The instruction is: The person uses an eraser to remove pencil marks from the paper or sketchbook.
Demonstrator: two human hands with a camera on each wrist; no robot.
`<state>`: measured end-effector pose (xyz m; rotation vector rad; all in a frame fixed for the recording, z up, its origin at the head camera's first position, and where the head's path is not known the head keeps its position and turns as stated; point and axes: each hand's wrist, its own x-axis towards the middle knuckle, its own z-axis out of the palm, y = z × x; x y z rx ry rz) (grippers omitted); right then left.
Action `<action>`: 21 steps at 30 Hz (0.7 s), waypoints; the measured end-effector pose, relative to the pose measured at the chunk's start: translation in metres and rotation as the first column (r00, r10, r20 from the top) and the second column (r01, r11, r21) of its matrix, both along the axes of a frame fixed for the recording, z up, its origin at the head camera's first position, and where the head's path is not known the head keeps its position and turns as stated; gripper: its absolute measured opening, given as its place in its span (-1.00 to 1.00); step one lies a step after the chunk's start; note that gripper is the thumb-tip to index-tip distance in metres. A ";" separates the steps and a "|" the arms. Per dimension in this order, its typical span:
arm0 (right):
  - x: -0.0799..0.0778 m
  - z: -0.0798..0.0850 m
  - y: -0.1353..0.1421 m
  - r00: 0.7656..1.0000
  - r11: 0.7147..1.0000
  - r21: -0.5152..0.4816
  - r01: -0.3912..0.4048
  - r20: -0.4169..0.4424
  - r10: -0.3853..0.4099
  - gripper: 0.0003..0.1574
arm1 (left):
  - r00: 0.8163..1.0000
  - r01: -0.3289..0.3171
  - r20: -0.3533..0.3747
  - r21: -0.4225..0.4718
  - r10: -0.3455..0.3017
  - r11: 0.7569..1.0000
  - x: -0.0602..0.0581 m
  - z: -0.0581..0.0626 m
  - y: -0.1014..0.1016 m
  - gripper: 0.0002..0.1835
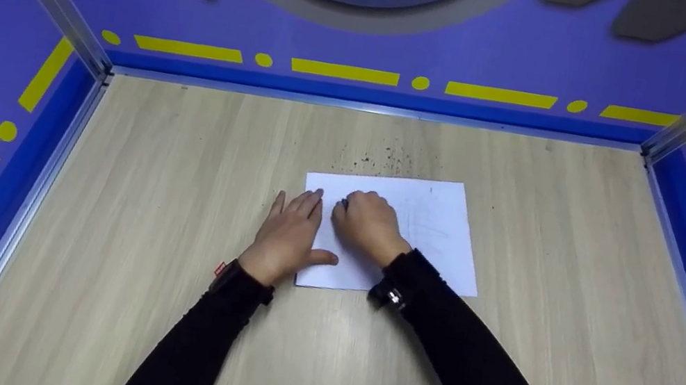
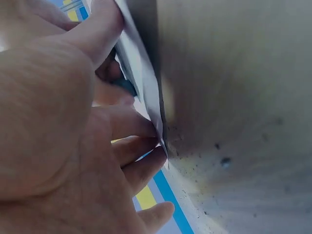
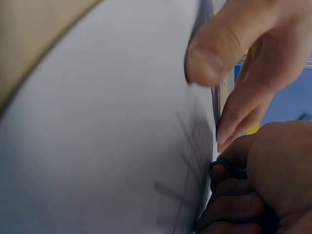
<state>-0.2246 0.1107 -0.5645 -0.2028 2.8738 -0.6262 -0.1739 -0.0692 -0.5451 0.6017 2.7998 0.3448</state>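
A white sheet of paper (image 1: 445, 253) with faint grey lines lies on the table. My left hand (image 1: 288, 232) rests across the sheet's left edge, fingers straight and thumb spread out over the paper. Just to its right, my right hand (image 1: 369, 224) is curled on the sheet, pinching a small dark teal eraser-like block (image 3: 231, 168). Most of that block is hidden by the fingers; a bit of it also shows in the left wrist view. Thin lines run over the paper beside the right hand in the right wrist view.
Small dark crumbs (image 1: 391, 159) are scattered on the wooden table (image 1: 196, 145) behind the sheet, and more lie by its left edge. Blue-purple walls (image 1: 368, 49) with yellow dashes and metal rails enclose the table at the back and sides.
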 end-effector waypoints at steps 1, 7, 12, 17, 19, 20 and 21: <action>-0.001 0.001 0.007 1.000 1.000 -0.001 0.011 -0.005 -0.011 -0.47 | 1.000 0.000 -0.001 -0.004 0.000 1.000 -0.001 0.001 0.001 0.24; -0.003 0.014 0.077 0.993 0.991 -0.047 0.122 0.019 -0.121 -0.50 | 1.000 -0.007 0.016 -0.017 0.007 1.000 -0.004 0.003 0.003 0.25; -0.001 0.014 0.139 0.973 0.972 -0.047 0.230 0.037 -0.229 -0.46 | 0.999 -0.021 0.033 0.005 0.021 1.000 -0.002 0.001 0.002 0.25; 0.000 0.016 0.149 0.972 0.974 0.002 0.228 0.055 -0.228 -0.45 | 0.999 -0.024 0.036 -0.010 0.024 1.000 0.002 0.000 0.002 0.25; -0.001 0.018 0.136 0.971 0.972 -0.009 0.233 0.048 -0.232 -0.46 | 0.999 -0.022 0.031 -0.015 0.022 1.000 0.000 0.000 0.003 0.25; -0.001 0.020 0.126 0.971 0.972 -0.022 0.234 0.047 -0.233 -0.47 | 0.999 -0.020 0.028 -0.013 0.020 1.000 0.000 0.001 0.003 0.24; -0.001 0.021 0.115 0.973 0.973 -0.037 0.229 0.052 -0.227 -0.48 | 1.000 -0.017 0.026 -0.014 0.017 1.000 -0.001 0.001 0.003 0.24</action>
